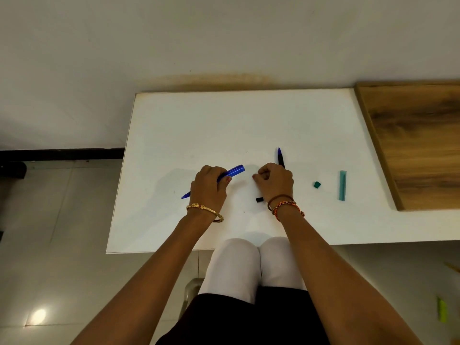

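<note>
Head view, steeply down, close above white table (249,120), facing wall

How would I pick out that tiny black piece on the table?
On the white table, look just left of the wrist of the right hand. The small black piece lies there, short and dark, while the teal cube and teal strip lie farther right.

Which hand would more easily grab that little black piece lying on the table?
Probably the right hand: the black piece lies just beside its wrist. The left hand is farther off and grips the blue barrel. The right also holds a pen part, so neither is free.
</note>
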